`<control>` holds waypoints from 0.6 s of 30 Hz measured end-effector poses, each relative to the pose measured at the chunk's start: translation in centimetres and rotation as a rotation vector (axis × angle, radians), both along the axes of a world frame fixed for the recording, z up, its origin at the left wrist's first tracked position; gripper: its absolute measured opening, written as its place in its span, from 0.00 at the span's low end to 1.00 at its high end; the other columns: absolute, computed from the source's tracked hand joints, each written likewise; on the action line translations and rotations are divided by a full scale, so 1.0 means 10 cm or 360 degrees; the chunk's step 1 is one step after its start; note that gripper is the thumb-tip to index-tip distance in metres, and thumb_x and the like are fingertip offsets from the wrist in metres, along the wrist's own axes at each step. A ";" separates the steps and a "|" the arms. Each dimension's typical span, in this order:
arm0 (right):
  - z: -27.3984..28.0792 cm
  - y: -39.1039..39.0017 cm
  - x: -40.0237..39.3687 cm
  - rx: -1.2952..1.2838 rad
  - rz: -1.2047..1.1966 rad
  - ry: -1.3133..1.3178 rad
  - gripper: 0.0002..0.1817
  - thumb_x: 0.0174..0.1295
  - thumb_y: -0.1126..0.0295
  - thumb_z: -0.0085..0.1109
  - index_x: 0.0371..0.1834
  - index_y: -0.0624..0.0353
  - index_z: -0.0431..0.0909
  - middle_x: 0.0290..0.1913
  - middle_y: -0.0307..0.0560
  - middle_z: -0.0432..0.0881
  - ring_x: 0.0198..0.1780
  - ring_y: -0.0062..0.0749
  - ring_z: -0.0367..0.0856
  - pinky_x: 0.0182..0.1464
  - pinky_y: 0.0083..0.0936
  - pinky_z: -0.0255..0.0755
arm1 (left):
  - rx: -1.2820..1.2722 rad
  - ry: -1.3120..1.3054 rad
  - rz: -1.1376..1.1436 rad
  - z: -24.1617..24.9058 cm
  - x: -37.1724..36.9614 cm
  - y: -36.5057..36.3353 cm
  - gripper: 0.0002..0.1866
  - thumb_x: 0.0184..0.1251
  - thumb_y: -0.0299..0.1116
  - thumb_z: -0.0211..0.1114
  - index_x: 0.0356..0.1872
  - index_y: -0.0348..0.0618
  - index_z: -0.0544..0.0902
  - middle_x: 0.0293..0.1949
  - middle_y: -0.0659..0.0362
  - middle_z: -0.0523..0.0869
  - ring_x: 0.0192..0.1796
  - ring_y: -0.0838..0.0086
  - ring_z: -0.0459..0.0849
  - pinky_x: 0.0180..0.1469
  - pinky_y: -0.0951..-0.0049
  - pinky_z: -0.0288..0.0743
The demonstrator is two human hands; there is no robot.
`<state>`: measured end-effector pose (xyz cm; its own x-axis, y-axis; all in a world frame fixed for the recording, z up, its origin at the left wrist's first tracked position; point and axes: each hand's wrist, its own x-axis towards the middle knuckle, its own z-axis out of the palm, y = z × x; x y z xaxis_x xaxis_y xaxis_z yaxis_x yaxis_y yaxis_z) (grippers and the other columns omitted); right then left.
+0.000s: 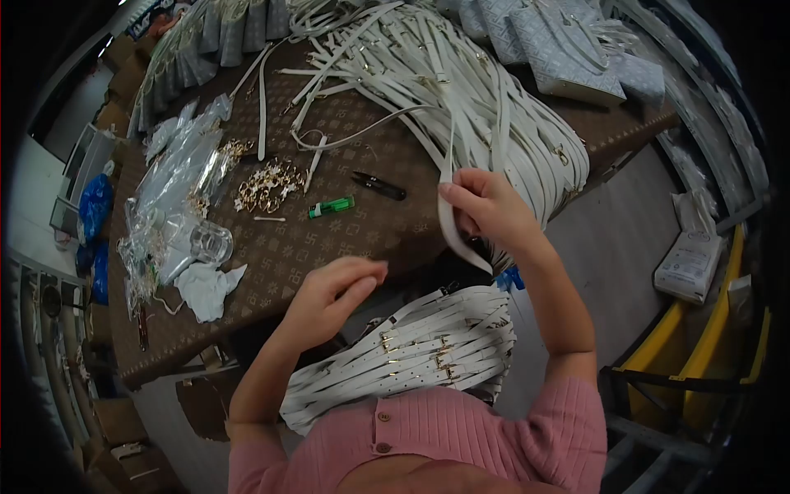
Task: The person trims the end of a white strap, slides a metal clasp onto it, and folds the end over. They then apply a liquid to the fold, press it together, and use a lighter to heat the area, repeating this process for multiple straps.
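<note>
My right hand (492, 207) pinches a white strap (449, 221) at the table's near edge. The strap's lower end curves down in front of my fingers. My left hand (339, 298) is held off the table edge, its thumb and fingers drawn together; whatever they may hold is too small to make out. Across my lap lies a bundle of white straps (403, 350) with gold buckles and punched holes. A big heap of white straps (494, 107) covers the far right of the table and hangs over its edge.
On the brown patterned table (271, 247) are a green lighter (332, 207), a dark pen-like tool (379, 185), gold hardware (270, 184), a clear jar (211, 242), a white cloth (209, 290) and plastic bags (177, 181). Patterned handbags (568, 62) stand at the back. Yellow bins (687, 354) are at right.
</note>
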<state>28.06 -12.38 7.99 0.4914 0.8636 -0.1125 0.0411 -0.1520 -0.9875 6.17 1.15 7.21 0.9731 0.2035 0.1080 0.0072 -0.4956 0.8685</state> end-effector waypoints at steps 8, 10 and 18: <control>0.21 0.36 0.15 0.1170 -0.0418 0.0445 0.11 0.63 0.68 0.48 0.26 0.61 0.71 0.17 0.38 0.72 0.16 0.16 0.68 0.19 0.12 0.61 | -0.1191 0.0272 -0.0084 0.03 -0.14 -0.06 0.10 0.69 0.32 0.45 0.32 0.37 0.72 0.21 0.66 0.73 0.25 0.85 0.70 0.33 0.85 0.65; 0.20 0.27 0.79 0.1316 -0.0517 0.0587 0.10 0.64 0.69 0.46 0.25 0.59 0.69 0.17 0.35 0.68 0.18 0.16 0.63 0.22 0.15 0.58 | -0.1040 0.0384 -0.0039 -0.03 -0.50 0.14 0.10 0.68 0.31 0.47 0.31 0.36 0.73 0.20 0.66 0.72 0.24 0.86 0.70 0.29 0.85 0.64; -0.19 0.52 -0.16 0.0761 -0.0247 0.0797 0.18 0.66 0.61 0.44 0.49 0.67 0.67 0.35 0.44 0.76 0.29 0.21 0.72 0.31 0.16 0.65 | -0.1130 0.0399 0.0544 -0.18 -0.94 0.16 0.09 0.66 0.31 0.50 0.29 0.38 0.74 0.17 0.68 0.70 0.20 0.88 0.65 0.22 0.87 0.57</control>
<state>26.46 -7.17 6.14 0.6013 0.7988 0.0171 -0.4221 0.3357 -0.8421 -3.18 2.70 5.45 0.8233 0.4308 -0.3697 0.2932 0.2351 0.9267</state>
